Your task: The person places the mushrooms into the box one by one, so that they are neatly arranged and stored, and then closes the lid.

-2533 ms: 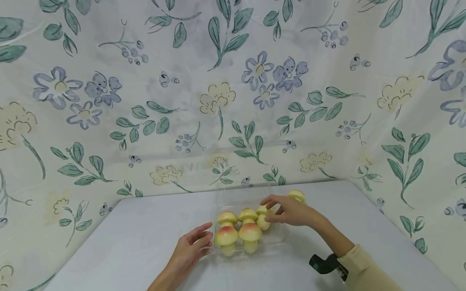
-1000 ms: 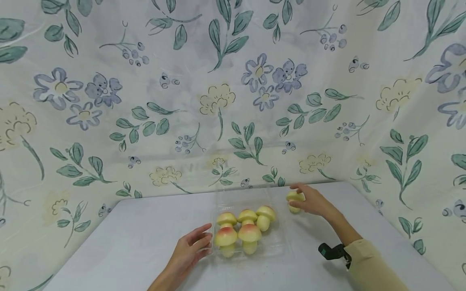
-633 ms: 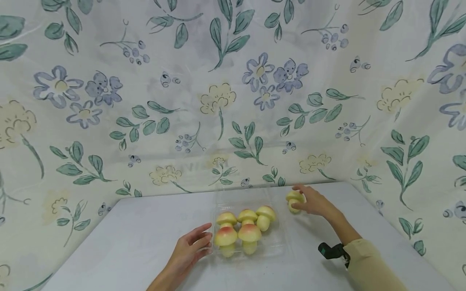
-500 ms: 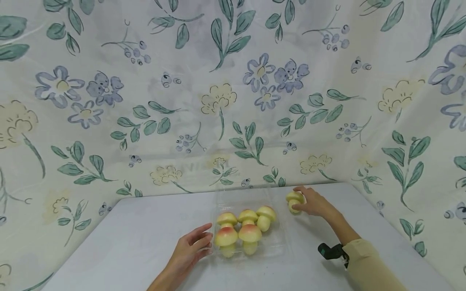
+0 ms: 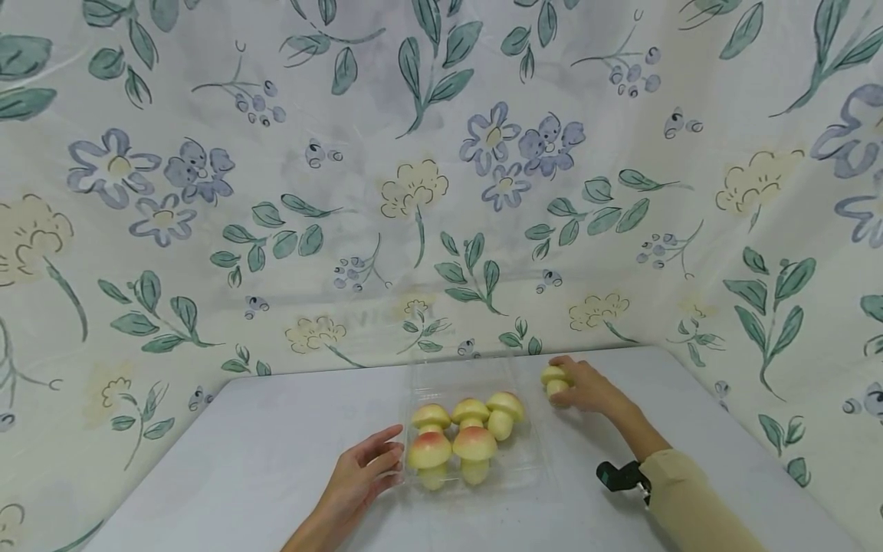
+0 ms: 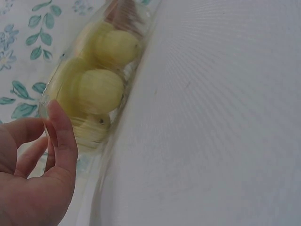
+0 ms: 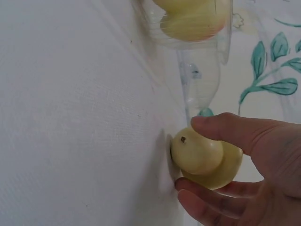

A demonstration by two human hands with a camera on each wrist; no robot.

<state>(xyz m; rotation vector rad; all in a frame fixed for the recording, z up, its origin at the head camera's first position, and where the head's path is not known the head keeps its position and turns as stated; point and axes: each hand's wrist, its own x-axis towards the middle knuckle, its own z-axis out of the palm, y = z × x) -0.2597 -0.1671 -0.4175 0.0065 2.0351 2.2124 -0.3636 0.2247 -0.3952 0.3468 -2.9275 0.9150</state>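
A clear plastic box [image 5: 520,464] stands mid-table with several mushrooms [image 5: 473,443] in it, pale yellow with reddish caps. My left hand [image 5: 364,471] is at its left side; in the left wrist view the thumb and fingers pinch the box's clear edge. One more mushroom [image 5: 554,377] stands on the table to the right of the box. My right hand [image 5: 586,387] grips it, thumb on one side and fingers on the other, as the right wrist view shows around the mushroom [image 7: 197,151]. Part of its cap is hidden by the hand.
The clear lid [image 5: 458,373] rises behind the box, near the floral curtain [image 5: 441,192] along the table's back edge. A black wrist device [image 5: 621,477] sits at the right sleeve. The white table [image 5: 276,429] extends left of the box.
My right hand let go of a mushroom at the box's back right, moved right to the loose mushroom and now closes around it. The left hand stays at the box.
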